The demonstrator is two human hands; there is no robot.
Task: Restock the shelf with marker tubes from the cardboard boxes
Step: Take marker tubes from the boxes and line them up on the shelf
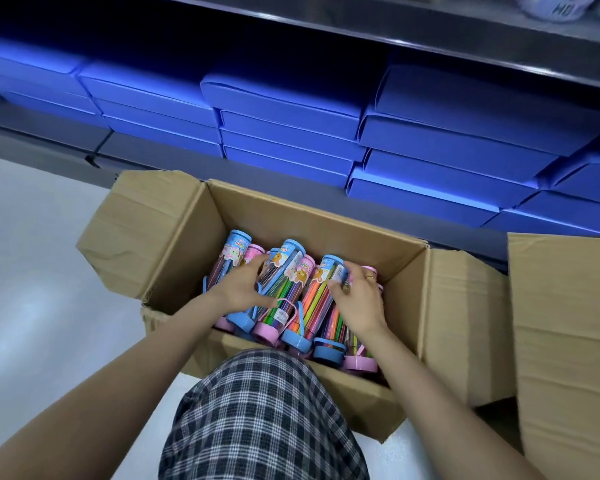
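Head cam: the marker tubes (284,292) lie packed in the open cardboard box (326,216), long axes running from the person toward the shelf (174,161). The left hand (245,289) and right hand (359,299) are both curled round tubes, so either could lift. The stacked blue boxes (288,112) fill the shelf ahead, and a second carton (568,323) sits on the right.

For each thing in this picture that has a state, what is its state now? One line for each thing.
Cardboard box: open, flaps folded out.
Marker tubes: capped, lying packed in the box.
Left hand: fingers curled over tubes.
Right hand: gripping a blue-capped tube.
Second box: flap up, inside hidden.
Blue boxes: closed, stacked on the shelf.
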